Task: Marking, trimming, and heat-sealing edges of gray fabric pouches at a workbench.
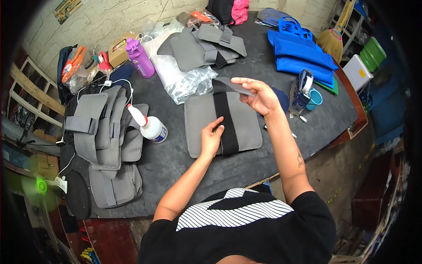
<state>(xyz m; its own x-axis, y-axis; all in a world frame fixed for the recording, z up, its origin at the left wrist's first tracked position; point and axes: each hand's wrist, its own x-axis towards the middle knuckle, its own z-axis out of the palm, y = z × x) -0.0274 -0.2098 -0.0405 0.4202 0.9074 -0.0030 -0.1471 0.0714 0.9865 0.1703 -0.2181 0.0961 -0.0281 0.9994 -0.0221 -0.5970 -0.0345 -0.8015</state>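
A rounded grey fabric pad [198, 123] lies flat on the dark table in front of me, with a wide black strap [227, 127] running down its middle. My left hand [211, 138] is on the pad, thumb and forefinger drawn together at the strap's left edge. Above the pad's upper right part is my right hand [261, 97], its thumb and fingers closed on a grey flap [237, 85]. That flap is lifted clear of the pad and tilted, near the strap's far end. The right palm faces partly upward.
Stacked grey fabric pieces [105, 127] and a white spray bottle [154, 130] are at left. Farther back are a purple bottle [140, 59], clear plastic [193, 83] and more grey pieces [189, 50]. Blue bags [299, 55] and a blue cup [314, 99] lie right.
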